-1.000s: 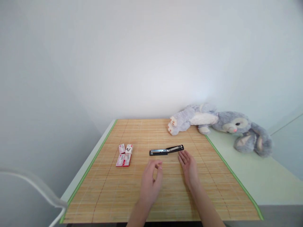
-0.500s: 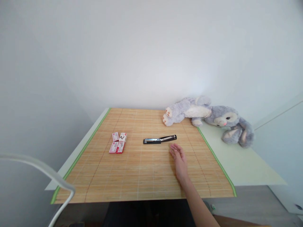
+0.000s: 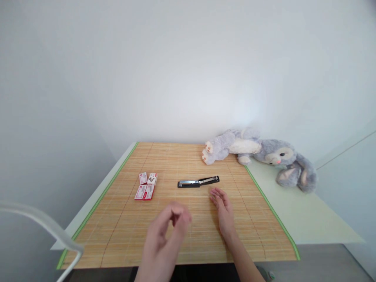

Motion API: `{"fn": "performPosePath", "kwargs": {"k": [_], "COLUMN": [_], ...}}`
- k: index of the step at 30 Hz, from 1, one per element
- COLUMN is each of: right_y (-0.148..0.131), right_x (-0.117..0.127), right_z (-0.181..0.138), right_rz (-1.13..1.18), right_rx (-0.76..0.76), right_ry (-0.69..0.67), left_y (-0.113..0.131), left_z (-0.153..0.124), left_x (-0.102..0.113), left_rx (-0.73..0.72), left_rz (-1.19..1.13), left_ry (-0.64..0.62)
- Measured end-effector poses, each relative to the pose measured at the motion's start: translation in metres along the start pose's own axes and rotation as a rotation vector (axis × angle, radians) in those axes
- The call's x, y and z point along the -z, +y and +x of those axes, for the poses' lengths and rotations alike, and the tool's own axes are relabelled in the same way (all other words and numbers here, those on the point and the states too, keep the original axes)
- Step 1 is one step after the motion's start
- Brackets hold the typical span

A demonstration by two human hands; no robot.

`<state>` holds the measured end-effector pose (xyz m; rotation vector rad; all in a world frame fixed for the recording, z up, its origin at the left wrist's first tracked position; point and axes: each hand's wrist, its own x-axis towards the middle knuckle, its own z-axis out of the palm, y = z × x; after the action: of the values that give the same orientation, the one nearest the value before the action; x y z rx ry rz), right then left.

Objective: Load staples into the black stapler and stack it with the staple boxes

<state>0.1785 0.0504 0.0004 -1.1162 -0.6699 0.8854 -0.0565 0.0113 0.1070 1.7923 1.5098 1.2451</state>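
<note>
Centrally, a slim black-and-silver metal stapler [image 3: 189, 182] is laid across a tan bamboo mat [image 3: 176, 160] with green edging, which is spread over a pale worktop [image 3: 282, 199]. The stapler is opened out almost flat, its two arms set end to end at a slight bend, and it is touched by neither of the hands.

The left hand [image 3: 158, 241] is raised nearest the viewer, blurred, with thumb and forefinger curled towards each other; whether something small is pinched there cannot be told. The right hand [image 3: 224, 214] is held loosely half open just below the stapler's right end, and nothing is seen in it.

To the left, four small red-and-white cardboard boxes [image 3: 149, 192] are grouped two by two, apart from the stapler; whether any has been opened cannot be made out.

As far as can be judged, the unfolding is done, while the closing is not yet done. Whether staples are loaded in the metal channel is too small to tell.

At the back right, a grey-and-white plush rabbit [image 3: 243, 147] is laid on its side.
</note>
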Motion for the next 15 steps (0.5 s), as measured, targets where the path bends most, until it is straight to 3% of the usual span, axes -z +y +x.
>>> {"fn": "performPosePath", "kwargs": {"k": [4,7,10,15], "right_y": [0.0,0.001,0.002,0.005], "right_x": [0.001,0.002,0.004,0.006], "right_z": [0.0,0.001,0.002,0.001], "right_rz": [-0.003,-0.017,-0.039,-0.103], "right_rx": [0.005,0.005,0.014,0.027], "right_ry": [-0.022,-0.038,-0.049,-0.057], "left_y": [-0.047,-0.084,-0.103,-0.109], "left_z": [0.037,0.052,0.054,0.045], "left_x": [0.012,0.013,0.009,0.001], "left_rx": [0.096,0.195,0.192,0.135], "left_rz": [0.531,0.814,0.877,0.802], "left_ry": [0.196,0.225,0.192,0.146]}}
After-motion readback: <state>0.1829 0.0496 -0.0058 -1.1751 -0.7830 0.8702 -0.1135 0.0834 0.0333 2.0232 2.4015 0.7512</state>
